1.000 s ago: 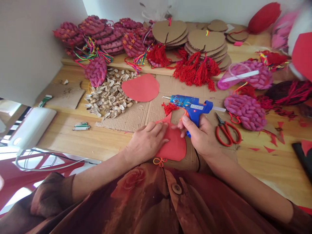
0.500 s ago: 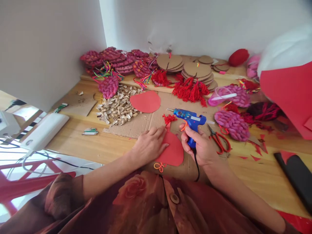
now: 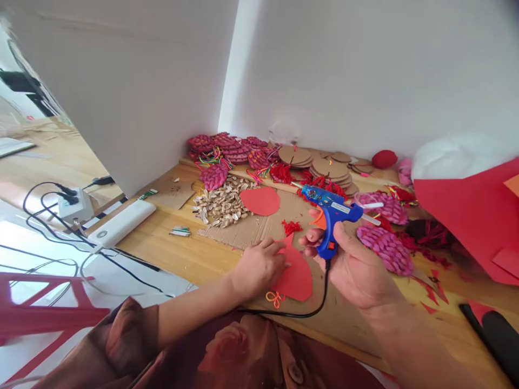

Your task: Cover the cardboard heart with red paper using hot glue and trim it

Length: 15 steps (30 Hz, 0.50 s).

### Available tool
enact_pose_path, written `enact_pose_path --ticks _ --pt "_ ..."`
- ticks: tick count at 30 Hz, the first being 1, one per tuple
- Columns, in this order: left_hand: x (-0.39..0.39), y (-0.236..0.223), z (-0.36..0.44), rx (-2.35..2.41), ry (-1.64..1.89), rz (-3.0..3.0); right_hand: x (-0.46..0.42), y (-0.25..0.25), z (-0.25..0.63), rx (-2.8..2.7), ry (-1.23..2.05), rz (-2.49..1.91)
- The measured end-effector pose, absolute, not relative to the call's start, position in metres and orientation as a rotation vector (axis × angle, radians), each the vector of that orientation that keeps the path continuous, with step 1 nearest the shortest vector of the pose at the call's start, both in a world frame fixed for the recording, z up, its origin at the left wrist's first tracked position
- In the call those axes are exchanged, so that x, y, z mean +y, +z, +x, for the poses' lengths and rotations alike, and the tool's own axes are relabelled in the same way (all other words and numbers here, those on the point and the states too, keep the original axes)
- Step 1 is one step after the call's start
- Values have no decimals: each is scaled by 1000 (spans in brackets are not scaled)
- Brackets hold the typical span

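Observation:
My right hand (image 3: 352, 265) is closed around the handle of a blue hot glue gun (image 3: 334, 216). Its nozzle points left and away, raised above the work, and a glue stick pokes out of the back. My left hand (image 3: 259, 270) lies on a rounded red paper piece (image 3: 298, 278), fingers slightly bent over its left side. An orange cord knot (image 3: 275, 299) shows at that piece's near edge, and a red tassel (image 3: 291, 227) lies beyond its pointed tip. Another red paper piece (image 3: 261, 201) rests on the cardboard (image 3: 227, 233) farther off.
Peanut shells (image 3: 223, 202) are heaped at the left of the cardboard. Braided pink discs (image 3: 227, 146) and round cardboard pieces (image 3: 330, 168) are stacked behind. A white power strip (image 3: 121, 221) stands left; red sheets (image 3: 466, 216) stand right. The gun's black cord (image 3: 300, 314) crosses in front.
The glue gun has risen toward me in my right hand, which has opened its grip a little and now hides the scissors. The view has swung left and up. My left hand stays on the paper.

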<state>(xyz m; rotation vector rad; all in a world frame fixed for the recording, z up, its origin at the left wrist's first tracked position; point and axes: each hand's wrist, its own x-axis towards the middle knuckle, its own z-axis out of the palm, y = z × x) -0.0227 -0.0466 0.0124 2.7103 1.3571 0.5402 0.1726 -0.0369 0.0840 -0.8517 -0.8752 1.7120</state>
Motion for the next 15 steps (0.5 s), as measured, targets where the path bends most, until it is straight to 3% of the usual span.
enact_pose_path --ticks 6,15 --pt "-67 59 -39 1122 1001 2143 -35 81 135 -972 1773 -763" --pt "-74 24 -52 1210 810 2155 -54 68 172 -679 1989 -698"
